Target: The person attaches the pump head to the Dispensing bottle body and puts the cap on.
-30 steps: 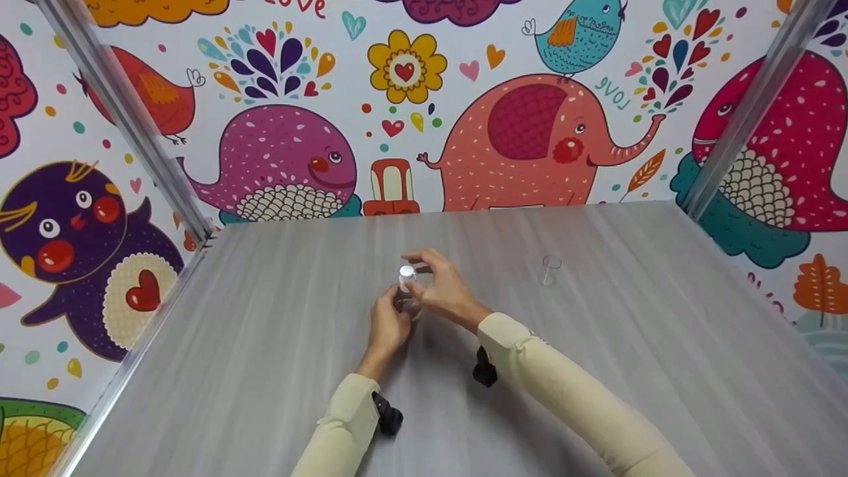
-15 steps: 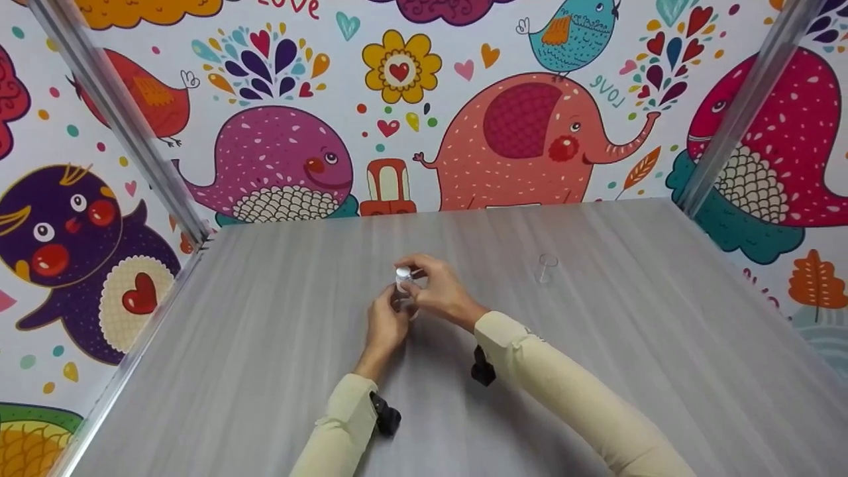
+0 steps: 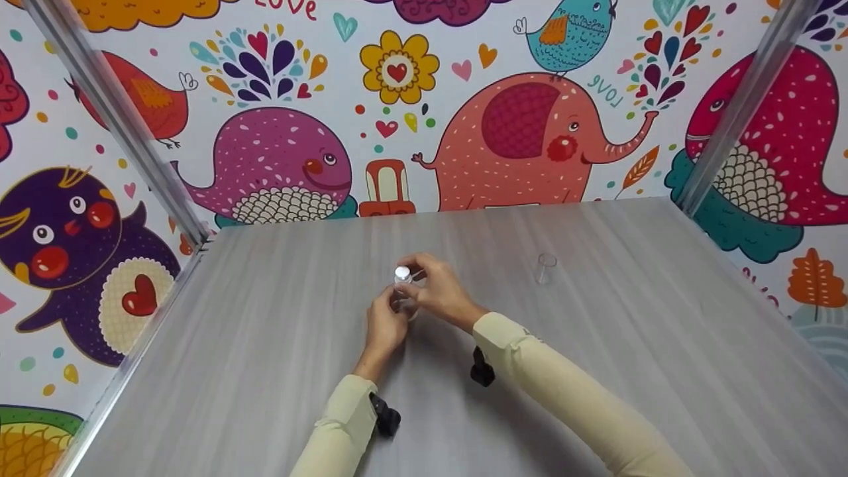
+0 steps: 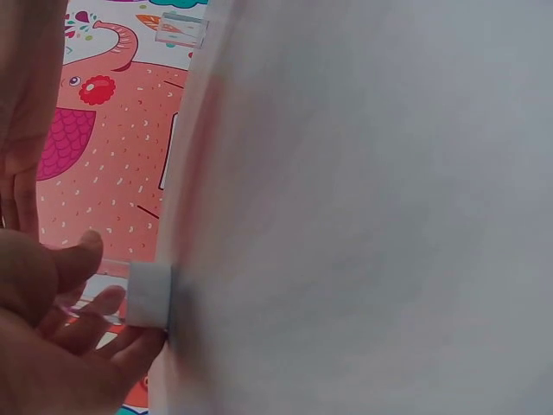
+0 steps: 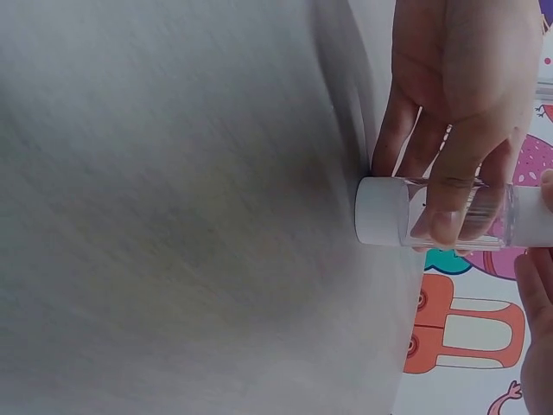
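A small clear bottle (image 5: 415, 212) has a white base and a white top (image 3: 402, 271). It is upright, its base at or very near the tabletop. My left hand (image 3: 386, 323) grips the clear body low down, thumb and fingers round it in the right wrist view. From the right side, my right hand (image 3: 442, 290) pinches the white top between thumb and fingers; in its wrist view only part of that hand (image 5: 540, 290) shows at the edge. The left wrist view has the white base (image 4: 149, 296) beside my left fingers.
A clear, cup-like piece (image 3: 546, 268) stands on the grey wood-grain table (image 3: 278, 298), right of the hands. Behind is a wall (image 3: 404, 146) with cartoon animals. Metal posts (image 3: 119, 126) rise at both back corners.
The whole head view has shifted slightly to the left. Both hands stay on the bottle in almost the same pose, and the clear piece stands where it was.
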`<state>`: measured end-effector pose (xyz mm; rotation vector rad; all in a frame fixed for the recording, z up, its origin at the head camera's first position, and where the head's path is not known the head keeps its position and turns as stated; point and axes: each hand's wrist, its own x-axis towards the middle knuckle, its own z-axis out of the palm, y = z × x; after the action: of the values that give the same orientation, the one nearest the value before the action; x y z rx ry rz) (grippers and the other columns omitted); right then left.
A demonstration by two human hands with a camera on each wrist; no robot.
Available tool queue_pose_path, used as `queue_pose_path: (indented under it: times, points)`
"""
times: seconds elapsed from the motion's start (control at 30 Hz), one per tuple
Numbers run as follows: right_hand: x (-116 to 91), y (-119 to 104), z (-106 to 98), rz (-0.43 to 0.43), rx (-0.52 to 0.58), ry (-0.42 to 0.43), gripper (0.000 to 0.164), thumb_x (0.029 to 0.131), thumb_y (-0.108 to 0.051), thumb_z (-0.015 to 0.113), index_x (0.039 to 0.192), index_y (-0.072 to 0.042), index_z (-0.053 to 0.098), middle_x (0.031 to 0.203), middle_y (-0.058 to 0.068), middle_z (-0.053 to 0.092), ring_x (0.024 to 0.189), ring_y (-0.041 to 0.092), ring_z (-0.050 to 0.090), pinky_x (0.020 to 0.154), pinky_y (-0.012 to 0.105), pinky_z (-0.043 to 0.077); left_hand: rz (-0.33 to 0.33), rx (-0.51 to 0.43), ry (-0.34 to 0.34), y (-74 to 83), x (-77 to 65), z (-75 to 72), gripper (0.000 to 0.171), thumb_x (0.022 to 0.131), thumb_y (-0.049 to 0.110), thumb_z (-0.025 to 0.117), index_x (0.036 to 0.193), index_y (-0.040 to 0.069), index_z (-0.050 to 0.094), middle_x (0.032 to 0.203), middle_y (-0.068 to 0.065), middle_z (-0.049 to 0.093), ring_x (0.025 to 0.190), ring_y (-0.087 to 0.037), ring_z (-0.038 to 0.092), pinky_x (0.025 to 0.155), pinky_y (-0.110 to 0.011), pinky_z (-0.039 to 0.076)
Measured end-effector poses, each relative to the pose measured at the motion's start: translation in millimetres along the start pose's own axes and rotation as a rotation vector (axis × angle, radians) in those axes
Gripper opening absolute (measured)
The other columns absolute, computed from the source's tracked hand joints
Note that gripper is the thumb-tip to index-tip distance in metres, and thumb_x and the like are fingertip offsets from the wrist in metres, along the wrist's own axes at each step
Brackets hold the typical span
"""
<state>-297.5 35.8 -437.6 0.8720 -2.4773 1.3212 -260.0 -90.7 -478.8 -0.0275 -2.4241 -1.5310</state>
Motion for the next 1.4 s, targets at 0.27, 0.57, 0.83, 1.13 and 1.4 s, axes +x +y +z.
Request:
queue_pose_path:
  times: [0.27, 0.57, 0.83, 1.13, 1.4]
  points:
    - [-1.2, -0.2, 0.6, 0.011, 0.001, 0.0, 0.037, 0.087, -0.012, 0.078, 0.119, -0.002, 0.063, 0.113, 0.012, 0.065, 0.103, 0.024, 0.064, 0.095, 0.04, 0.057, -0.003, -0.037, 0.006, -1.8, -0.1, 1.1, 0.023, 0.087, -0.006, 0.066, 0.11, -0.003, 0.067, 0.112, -0.023, 0.072, 0.106, -0.037, 0.071, 0.085, -0.044, 0.06]
    - [-2.3, -3.8, -3.4, 0.025, 0.036, 0.016, 0.046, 0.087, -0.014, 0.078, 0.129, -0.004, 0.06, 0.125, 0.013, 0.06, 0.116, 0.026, 0.061, 0.101, 0.04, 0.054, 0.033, -0.017, 0.019, -2.4, 0.7, 1.0, 0.024, 0.084, -0.01, 0.064, 0.107, -0.005, 0.067, 0.105, -0.023, 0.073, 0.099, -0.035, 0.072, 0.081, -0.043, 0.061]
    - [-2.0, -2.3, -4.0, -0.002, 0.076, -0.031, 0.042, 0.09, -0.001, 0.065, 0.132, -0.003, 0.059, 0.133, 0.015, 0.061, 0.122, 0.029, 0.061, 0.106, 0.047, 0.05, 0.046, -0.016, -0.003, -2.8, 2.8, 0.6, 0.028, 0.086, -0.008, 0.064, 0.113, -0.003, 0.067, 0.1, -0.02, 0.073, 0.094, -0.03, 0.073, 0.075, -0.036, 0.06]
    - [-3.5, 1.6, -2.1, -0.021, 0.076, -0.037, 0.036, 0.091, 0.003, 0.066, 0.126, 0.001, 0.063, 0.123, 0.014, 0.068, 0.112, 0.026, 0.066, 0.101, 0.039, 0.054, 0.064, -0.04, 0.007, -4.5, 2.5, 1.1, 0.028, 0.089, -0.009, 0.059, 0.116, -0.006, 0.065, 0.1, -0.022, 0.071, 0.096, -0.031, 0.071, 0.075, -0.035, 0.06]
    - [-2.4, 0.9, -3.1, 0.002, 0.081, -0.029, 0.034, 0.091, -0.003, 0.07, 0.124, 0.001, 0.064, 0.118, 0.013, 0.07, 0.105, 0.024, 0.068, 0.097, 0.039, 0.056, 0.055, -0.049, 0.002, -5.6, 3.1, 1.3, 0.029, 0.088, -0.009, 0.06, 0.116, -0.004, 0.066, 0.102, -0.021, 0.071, 0.098, -0.031, 0.071, 0.077, -0.035, 0.059]
